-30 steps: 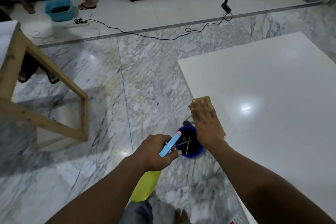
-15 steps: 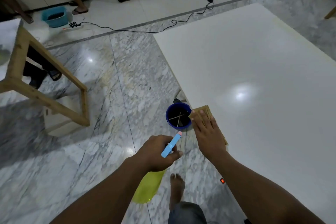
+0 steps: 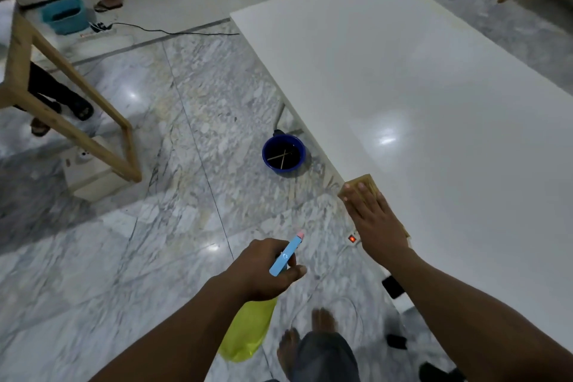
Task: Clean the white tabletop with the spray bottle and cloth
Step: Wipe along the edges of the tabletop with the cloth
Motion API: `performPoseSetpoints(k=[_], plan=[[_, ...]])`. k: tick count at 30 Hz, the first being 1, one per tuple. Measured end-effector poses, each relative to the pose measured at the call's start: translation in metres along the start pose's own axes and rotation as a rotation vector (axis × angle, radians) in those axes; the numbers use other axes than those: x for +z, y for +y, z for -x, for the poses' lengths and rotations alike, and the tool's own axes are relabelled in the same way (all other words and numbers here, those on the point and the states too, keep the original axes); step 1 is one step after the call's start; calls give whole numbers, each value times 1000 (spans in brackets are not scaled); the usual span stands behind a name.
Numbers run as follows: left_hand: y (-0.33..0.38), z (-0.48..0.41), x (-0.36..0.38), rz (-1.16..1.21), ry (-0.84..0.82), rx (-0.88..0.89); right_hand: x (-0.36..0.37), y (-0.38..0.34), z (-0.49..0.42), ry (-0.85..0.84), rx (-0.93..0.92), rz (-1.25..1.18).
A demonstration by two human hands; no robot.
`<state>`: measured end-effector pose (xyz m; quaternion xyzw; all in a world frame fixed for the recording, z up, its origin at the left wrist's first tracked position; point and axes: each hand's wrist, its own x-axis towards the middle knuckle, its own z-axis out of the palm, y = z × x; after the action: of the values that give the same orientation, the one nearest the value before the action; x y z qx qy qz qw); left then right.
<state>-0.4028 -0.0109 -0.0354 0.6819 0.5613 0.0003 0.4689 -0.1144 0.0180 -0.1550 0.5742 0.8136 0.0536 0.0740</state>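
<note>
The white tabletop fills the right half of the view, with its left edge running diagonally. My right hand lies flat with straight fingers on a tan cloth at that left edge. My left hand grips the neck of a spray bottle over the floor, left of the table. The bottle has a blue trigger head with a pink tip pointing up and right, and a yellow-green body that hangs below my wrist.
A dark blue bucket with two crossed sticks stands on the marble floor beside the table edge. A power strip with a lit red switch lies under the edge. A wooden frame stands left. A teal basket, a cable and people's legs are at the back.
My right hand has slid the cloth back along the table's left edge, away from the blue bucket and toward me. The view has shifted right and more tabletop shows. My left hand keeps holding the bottle.
</note>
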Motion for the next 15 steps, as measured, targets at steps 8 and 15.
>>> performPoseSetpoints(k=[8,15], plan=[[30,47,68,-34,7,57,8,0,119,-10,38,-11],[65,90,155,-84,0,93,20,6,253,1,46,5]])
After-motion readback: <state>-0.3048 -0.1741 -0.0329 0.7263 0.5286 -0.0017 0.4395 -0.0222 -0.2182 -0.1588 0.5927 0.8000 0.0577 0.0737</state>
